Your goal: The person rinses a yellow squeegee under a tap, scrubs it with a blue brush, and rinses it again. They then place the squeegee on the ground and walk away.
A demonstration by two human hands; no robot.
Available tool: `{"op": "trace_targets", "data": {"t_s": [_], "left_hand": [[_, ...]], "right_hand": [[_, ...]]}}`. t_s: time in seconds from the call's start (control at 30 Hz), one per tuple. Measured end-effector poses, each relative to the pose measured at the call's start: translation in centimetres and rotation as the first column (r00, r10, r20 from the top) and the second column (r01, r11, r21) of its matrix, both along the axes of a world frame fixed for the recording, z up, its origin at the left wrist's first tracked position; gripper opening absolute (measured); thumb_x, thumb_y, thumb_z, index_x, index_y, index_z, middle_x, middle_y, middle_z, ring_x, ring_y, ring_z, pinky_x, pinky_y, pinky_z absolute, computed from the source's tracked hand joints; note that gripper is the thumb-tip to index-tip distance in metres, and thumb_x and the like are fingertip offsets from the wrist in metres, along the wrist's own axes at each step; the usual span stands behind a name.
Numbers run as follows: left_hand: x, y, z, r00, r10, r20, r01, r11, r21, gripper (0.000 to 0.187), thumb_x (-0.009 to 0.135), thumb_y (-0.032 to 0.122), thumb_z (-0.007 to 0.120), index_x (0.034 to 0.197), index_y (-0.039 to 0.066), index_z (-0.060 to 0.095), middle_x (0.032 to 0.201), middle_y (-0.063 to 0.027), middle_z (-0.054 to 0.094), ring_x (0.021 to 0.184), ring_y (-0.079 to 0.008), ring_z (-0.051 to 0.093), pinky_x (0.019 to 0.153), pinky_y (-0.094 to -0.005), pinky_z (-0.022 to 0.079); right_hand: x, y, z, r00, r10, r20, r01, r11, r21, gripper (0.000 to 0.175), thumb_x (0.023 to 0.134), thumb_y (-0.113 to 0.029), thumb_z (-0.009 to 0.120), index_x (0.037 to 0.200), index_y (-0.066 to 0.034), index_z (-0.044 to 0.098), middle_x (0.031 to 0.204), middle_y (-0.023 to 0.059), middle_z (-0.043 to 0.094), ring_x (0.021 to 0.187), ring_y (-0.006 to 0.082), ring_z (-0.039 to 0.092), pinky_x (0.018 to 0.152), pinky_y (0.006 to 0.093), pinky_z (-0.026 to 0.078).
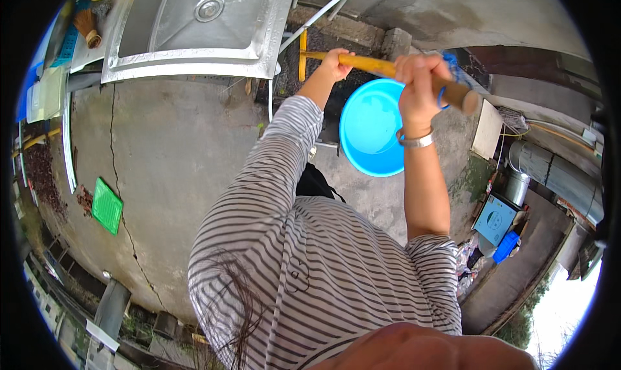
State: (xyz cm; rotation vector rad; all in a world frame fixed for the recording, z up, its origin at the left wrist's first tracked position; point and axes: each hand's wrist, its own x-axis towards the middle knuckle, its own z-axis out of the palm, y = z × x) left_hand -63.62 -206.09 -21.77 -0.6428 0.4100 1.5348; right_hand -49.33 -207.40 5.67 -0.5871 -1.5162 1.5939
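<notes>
My left hand (336, 64) grips a yellowish wooden pole (368, 64) near its far end. Closer to me, my right hand (419, 86) is closed around the same pole, whose blunt end sticks out to the right. Blue cord (452, 62) is tied about the pole by my right hand. At the far tip, a yellow bar (302, 54) lies crosswise; whether it is joined to the pole I cannot tell. Under my right hand and forearm, a round blue plastic basin (371, 127) holding clear water is partly covered from view.
A stainless steel sink (194, 62) stands at upper left, with a small straw brush (87, 28) beside it. A green plastic dustpan (106, 206) lies on the cracked concrete floor (184, 176). Metal ducting (558, 171) and a blue box (495, 219) line the right side.
</notes>
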Motion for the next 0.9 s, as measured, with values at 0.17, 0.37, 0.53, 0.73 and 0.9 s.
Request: {"op": "trace_targets", "data": {"t_s": [0.17,0.37,0.53,0.73,0.9], "left_hand": [[3.2,-1.6,4.4,0.927,0.247,0.283,-0.181,0.954,-0.238,0.030,0.075,0.016,0.058,0.092,-0.004,0.043,0.067,-0.0089,0.055,0.055,-0.0188,0.057,0.051,-0.0267,0.052],[4.8,-3.2,11.1,0.952,0.194,0.236,-0.181,0.981,-0.075,0.021,0.073,0.009,0.056,0.062,0.011,0.038,0.053,-0.0001,0.047,0.045,-0.0120,0.050,0.045,-0.0246,0.044],[7.5,-3.2,17.4,0.846,0.288,0.448,-0.383,0.914,0.135,0.024,0.072,0.002,0.052,0.056,0.012,0.037,0.049,0.0014,0.043,0.043,-0.0120,0.048,0.047,-0.0235,0.044],[8.7,-4.4,23.1,0.668,0.203,0.715,-0.578,0.747,0.328,0.020,0.075,-0.001,0.050,0.059,0.009,0.043,0.052,-0.0004,0.046,0.047,-0.0133,0.050,0.050,-0.0231,0.047],[11.0,-3.9,18.7,0.689,0.194,0.698,-0.608,0.679,0.412,0.019,0.074,0.002,0.050,0.056,0.005,0.045,0.056,-0.0051,0.049,0.065,-0.0184,0.056,0.063,-0.0277,0.050]], "right_hand": [[0.7,-5.9,10.1,0.986,0.159,-0.048,-0.144,0.964,0.225,0.018,0.083,0.000,0.048,0.068,-0.0063,0.040,0.057,0.0022,0.044,0.051,0.0117,0.040,0.051,0.0287,0.034],[4.3,-6.6,17.8,0.924,0.381,-0.033,-0.353,0.883,0.309,0.019,0.080,-0.008,0.048,0.065,-0.0086,0.036,0.053,0.0003,0.038,0.048,0.0115,0.034,0.054,0.0307,0.032],[3.1,-8.9,27.5,0.804,0.579,0.137,-0.582,0.717,0.383,0.019,0.074,-0.018,0.054,0.064,-0.0130,0.038,0.052,-0.0025,0.040,0.045,0.0108,0.036,0.054,0.0305,0.033],[4.9,-5.6,33.4,0.438,0.811,0.389,-0.887,0.318,0.335,0.030,0.068,-0.033,0.067,0.056,-0.0193,0.043,0.054,-0.0083,0.048,0.049,0.0057,0.047,0.057,0.0252,0.036],[8.2,-3.9,30.8,0.745,0.525,0.412,-0.665,0.536,0.520,0.033,0.065,-0.046,0.069,0.073,-0.0184,0.052,0.072,-0.0021,0.048,0.067,0.0117,0.048,0.067,0.0310,0.036]]}}
